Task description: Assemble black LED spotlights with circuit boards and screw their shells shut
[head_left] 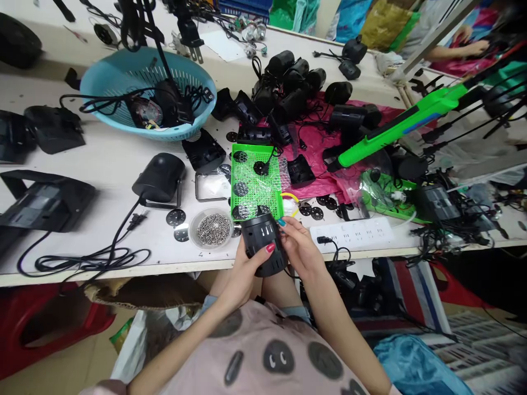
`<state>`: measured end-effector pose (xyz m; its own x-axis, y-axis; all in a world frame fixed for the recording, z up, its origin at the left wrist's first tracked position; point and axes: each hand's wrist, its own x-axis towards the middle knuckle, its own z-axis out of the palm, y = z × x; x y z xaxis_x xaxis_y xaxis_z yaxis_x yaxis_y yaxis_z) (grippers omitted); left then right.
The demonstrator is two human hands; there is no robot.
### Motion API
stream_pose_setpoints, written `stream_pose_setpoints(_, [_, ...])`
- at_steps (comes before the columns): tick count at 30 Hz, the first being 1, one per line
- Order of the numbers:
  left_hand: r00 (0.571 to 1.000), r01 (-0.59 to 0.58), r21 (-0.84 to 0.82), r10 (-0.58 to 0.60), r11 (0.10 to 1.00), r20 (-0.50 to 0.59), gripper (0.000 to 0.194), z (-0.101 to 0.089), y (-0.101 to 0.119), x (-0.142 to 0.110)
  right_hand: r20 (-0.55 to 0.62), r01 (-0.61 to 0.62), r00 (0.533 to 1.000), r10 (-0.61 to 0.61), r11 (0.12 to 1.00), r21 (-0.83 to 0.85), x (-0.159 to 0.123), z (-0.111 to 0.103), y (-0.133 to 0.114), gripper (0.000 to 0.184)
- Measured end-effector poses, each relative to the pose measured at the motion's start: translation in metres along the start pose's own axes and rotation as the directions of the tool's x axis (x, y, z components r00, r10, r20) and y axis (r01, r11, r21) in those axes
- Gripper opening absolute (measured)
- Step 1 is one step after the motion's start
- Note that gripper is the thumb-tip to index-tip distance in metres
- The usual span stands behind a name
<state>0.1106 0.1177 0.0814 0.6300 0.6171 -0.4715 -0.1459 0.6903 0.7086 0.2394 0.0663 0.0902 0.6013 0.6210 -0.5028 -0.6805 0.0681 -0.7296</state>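
Observation:
My left hand (242, 271) is wrapped round a black cylindrical lamp housing (265, 236) with slots in its wall, thumb across its side. The housing is held at the table's front edge, over my lap. At its right upper edge, the fingers of my right hand (302, 247) are pinched together; what is between them, if anything, is hidden. Just beyond the housing lies a green perforated tray (267, 189) with black slotted discs and bubble wrap. A clear tub of small metal screws (213, 229) stands left of the housing.
A blue basket (102, 71) with cables is at the back left. Finished-looking black lamps (160, 176) with cords lie left. A green electric screwdriver (403, 126) hangs at the right, above a white power strip (358, 232). Another person's hands (469, 46) show at the far right.

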Motion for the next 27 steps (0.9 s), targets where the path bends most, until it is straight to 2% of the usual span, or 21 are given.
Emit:
stream_pose_setpoints(6, [1.000,0.025,0.017,-0.025,1.000,0.011,0.063,0.001,0.002,0.000,0.022,-0.031,0.999,0.031,1.000,0.002,0.002,-0.007,-0.002,0.031])
stream_pose_setpoints(11, [0.996,0.090,-0.071,-0.089,0.993,0.016,0.067,0.000,0.003,0.002,0.015,-0.044,0.999,0.043,0.998,0.033,0.003,-0.009,0.001,0.029])
stream_pose_setpoints(15, [0.992,0.129,-0.136,-0.127,0.982,0.019,0.059,-0.001,0.002,0.005,0.001,-0.052,0.999,0.052,0.996,0.076,0.000,-0.012,-0.003,0.023])
stream_pose_setpoints(20, [0.994,0.103,-0.137,-0.107,0.985,-0.025,0.045,-0.001,0.006,0.009,-0.023,-0.039,0.999,0.041,0.993,0.109,-0.011,-0.018,-0.016,0.031])
stream_pose_setpoints(27, [0.996,0.084,-0.153,-0.087,0.985,-0.013,0.053,-0.001,0.010,0.014,-0.030,-0.039,0.999,0.041,0.996,0.085,-0.018,-0.023,-0.013,0.022])
